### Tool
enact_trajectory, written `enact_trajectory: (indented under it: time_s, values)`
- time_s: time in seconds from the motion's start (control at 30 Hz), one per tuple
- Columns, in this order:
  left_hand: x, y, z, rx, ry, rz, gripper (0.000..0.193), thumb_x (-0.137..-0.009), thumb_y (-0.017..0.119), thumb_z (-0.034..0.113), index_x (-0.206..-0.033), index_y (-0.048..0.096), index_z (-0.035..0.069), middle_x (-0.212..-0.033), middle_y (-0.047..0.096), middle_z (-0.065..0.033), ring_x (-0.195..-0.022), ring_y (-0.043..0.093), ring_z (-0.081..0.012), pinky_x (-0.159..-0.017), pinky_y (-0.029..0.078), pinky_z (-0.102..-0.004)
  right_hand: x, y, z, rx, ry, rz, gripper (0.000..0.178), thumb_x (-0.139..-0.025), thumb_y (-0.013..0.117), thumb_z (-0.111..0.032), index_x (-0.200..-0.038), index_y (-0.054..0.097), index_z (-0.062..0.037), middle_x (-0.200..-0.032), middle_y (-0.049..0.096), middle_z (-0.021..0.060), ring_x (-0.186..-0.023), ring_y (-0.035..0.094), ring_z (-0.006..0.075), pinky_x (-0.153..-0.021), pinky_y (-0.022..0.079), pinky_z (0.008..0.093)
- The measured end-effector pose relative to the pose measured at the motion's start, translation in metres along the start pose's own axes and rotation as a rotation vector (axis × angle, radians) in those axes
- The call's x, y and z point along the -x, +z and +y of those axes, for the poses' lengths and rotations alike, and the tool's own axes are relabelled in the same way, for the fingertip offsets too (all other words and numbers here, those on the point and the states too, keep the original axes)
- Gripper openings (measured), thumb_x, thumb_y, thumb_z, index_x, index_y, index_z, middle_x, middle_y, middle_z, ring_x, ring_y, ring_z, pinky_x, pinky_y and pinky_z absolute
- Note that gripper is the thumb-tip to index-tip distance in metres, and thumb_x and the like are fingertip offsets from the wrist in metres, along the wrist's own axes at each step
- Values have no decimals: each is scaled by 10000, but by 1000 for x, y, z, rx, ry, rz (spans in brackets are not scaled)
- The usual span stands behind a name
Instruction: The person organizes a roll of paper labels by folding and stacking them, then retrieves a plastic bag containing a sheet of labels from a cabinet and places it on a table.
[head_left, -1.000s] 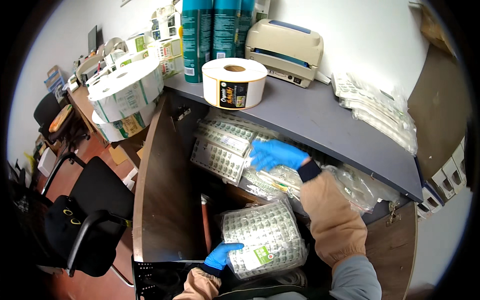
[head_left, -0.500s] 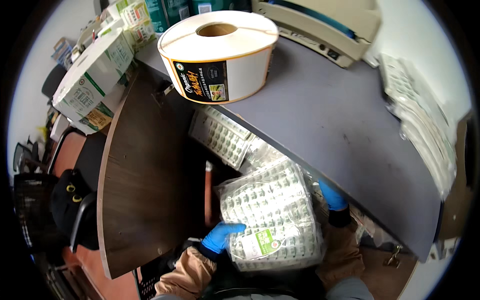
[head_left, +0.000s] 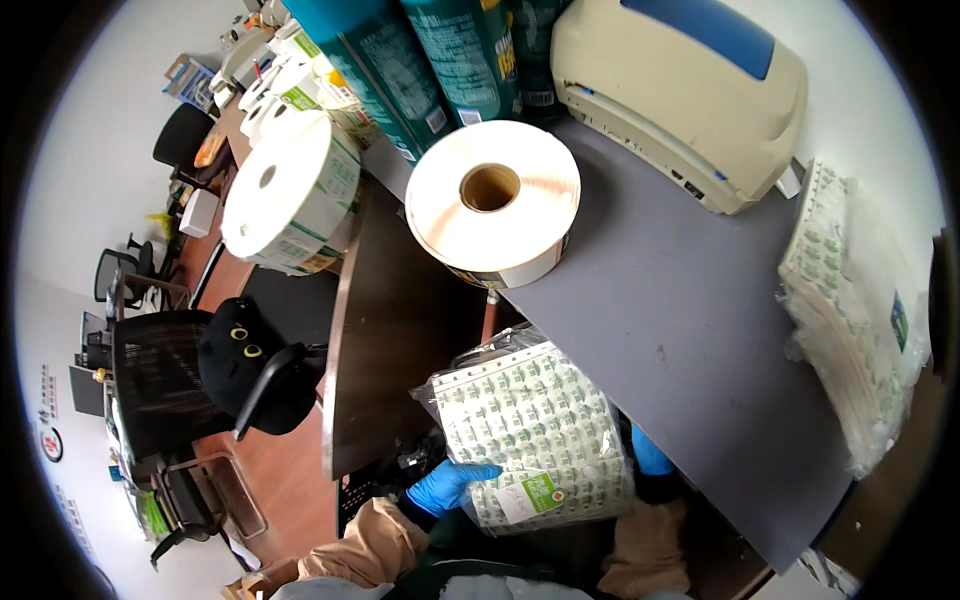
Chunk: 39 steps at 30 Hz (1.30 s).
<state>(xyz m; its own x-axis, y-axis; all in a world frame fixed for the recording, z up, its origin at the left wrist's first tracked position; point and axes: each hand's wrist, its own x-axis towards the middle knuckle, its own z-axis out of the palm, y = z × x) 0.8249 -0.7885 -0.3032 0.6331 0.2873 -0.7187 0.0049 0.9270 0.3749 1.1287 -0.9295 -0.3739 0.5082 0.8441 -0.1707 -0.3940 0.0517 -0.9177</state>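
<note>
A clear plastic bag of green-and-white sticker sheets [head_left: 530, 435] is held up below the edge of the grey desk top [head_left: 690, 330]. My left hand [head_left: 448, 485], in a blue glove, grips the bag's lower left corner. My right hand [head_left: 650, 455], also blue-gloved, is mostly hidden behind the bag's right side and seems to hold it there. Both tan sleeves come up from the lower edge. A large roll of white labels [head_left: 492, 212] lies flat on the desk just above the bag.
A beige label printer [head_left: 680, 95] stands at the back. A stack of bagged sticker sheets [head_left: 850, 310] lies on the right. Teal cylinders [head_left: 430, 50] and another big label roll [head_left: 285, 195] stand left of it. A black office chair [head_left: 190, 385] with a dark plush is lower left.
The bag of sticker sheets has been lifted higher from under the desk with both hands on it. My head has moved closer over the desk.
</note>
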Motion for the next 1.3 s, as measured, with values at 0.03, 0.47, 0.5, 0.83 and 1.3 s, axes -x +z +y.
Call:
enact_trajectory:
  time_s: [0.03, 0.47, 0.5, 0.83, 1.3]
  values:
    - [7, 5, -1, -23, 18, 32, 606, -773, 685, -69, -1338, 481, 5, -1284, 577, -157, -1164, 565, -279, -1009, 451, -417, 7, 8, -7, -48, 63, -87, 500, -868, 665, -169, -1303, 513, 25, -1207, 613, 149, -1054, 602, 218, -945, 464, 328]
    - [174, 92, 85, -594, 344, 274, 309, -896, 623, 105, -1184, 572, 7, -1049, 638, -66, -890, 602, -127, -772, 503, -264, 156, 106, -257, 167, 492, -251, 418, -918, 631, -178, -1277, 543, 18, -1207, 621, 117, -1053, 580, 166, -926, 457, 294]
    - [182, 85, 96, -627, 594, 408, 245, -919, 587, 98, -1149, 583, 12, -994, 642, -52, -820, 607, -110, -720, 504, -244, 169, 99, -280, 184, 487, -193, 415, -915, 636, -176, -1272, 547, 16, -1194, 626, 110, -1045, 582, 163, -920, 461, 295]
    - [108, 62, 92, -916, 520, 383, 806, -950, 544, 411, -1467, 165, -77, -1518, 245, -235, -1410, 243, -286, -1139, 216, -326, 297, 61, -376, -18, 174, 627, 539, -820, 694, -57, -1311, 479, -4, -1203, 607, 107, -1048, 607, 217, -890, 497, 333]
    - [147, 275, 62, -475, -170, -585, 550, -869, 655, 120, -1368, 454, 8, -1311, 554, -97, -1188, 520, -215, -1026, 400, -354, 288, 111, -335, -46, 226, 446, 508, -860, 680, -116, -1323, 491, -23, -1228, 599, 94, -1065, 587, 199, -914, 468, 323]
